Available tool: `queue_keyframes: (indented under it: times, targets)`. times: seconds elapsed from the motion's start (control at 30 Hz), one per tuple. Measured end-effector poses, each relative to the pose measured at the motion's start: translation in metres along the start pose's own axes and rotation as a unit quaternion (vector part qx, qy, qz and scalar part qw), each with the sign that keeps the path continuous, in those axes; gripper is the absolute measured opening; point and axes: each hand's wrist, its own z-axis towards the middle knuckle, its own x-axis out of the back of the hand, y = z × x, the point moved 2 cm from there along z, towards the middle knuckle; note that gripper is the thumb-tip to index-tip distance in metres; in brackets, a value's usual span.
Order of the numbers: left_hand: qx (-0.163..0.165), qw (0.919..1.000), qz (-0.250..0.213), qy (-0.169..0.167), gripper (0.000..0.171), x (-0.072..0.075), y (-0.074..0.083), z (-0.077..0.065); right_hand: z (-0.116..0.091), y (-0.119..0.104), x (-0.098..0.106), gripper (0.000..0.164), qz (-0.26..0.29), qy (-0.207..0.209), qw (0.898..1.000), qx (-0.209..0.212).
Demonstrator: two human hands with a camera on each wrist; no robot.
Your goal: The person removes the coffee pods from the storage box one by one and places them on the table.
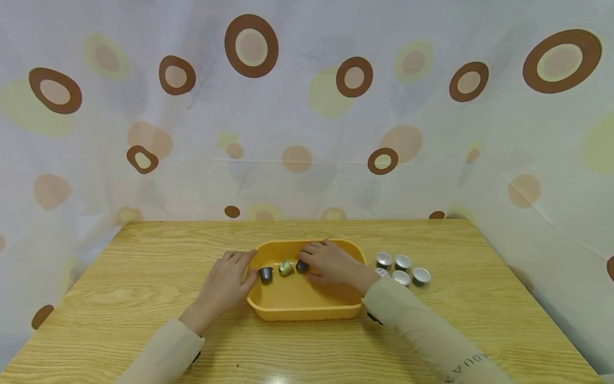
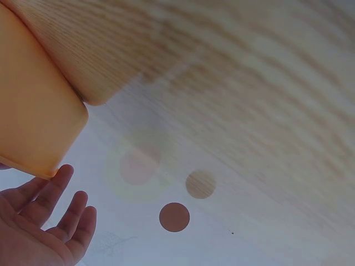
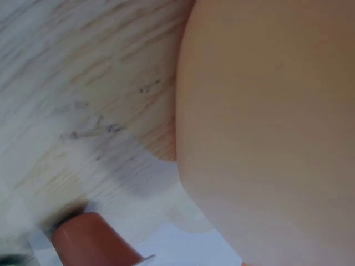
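A yellow-orange plastic tray (image 1: 307, 314) sits on the table. My left hand (image 1: 227, 280) is at its left rim, fingers spread and fairly straight, fingertips touching the edge; in the left wrist view the hand (image 2: 44, 221) shows beside the tray's corner (image 2: 44, 111). Inside the tray, my right hand (image 1: 331, 264) pinches a dark coffee capsule (image 1: 301, 266); its fingers partly hide it. A green capsule (image 1: 285, 268) lies tilted nearby, and a dark grey capsule (image 1: 266, 275) stands close to my left thumb. The right wrist view shows the tray's outer wall (image 3: 266, 133), not the hand.
Several coffee capsules with silvery lids (image 1: 402, 262) stand right of the tray, partly behind my right sleeve (image 1: 398, 306). A reddish-brown rounded thing (image 3: 94, 241) is cut off at the right wrist view's bottom. A patterned cloth (image 1: 297, 106) hangs behind the wooden table (image 1: 144, 266).
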Motion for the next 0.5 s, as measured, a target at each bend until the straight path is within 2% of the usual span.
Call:
queue_keyframes:
  times: [0.33,0.5]
  targets:
    - [0.002,1.0000,0.001,-0.002,0.041,0.0001,0.0000,0.0008,0.0024,-0.0017,-0.0038,0.038,-0.022,-0.003,1.000,0.006]
    - [0.004,1.0000,0.000,-0.003,0.041,0.0006,0.0006,0.0003,0.0015,-0.0018,-0.0054,0.034,-0.013,0.000,1.000,0.003]
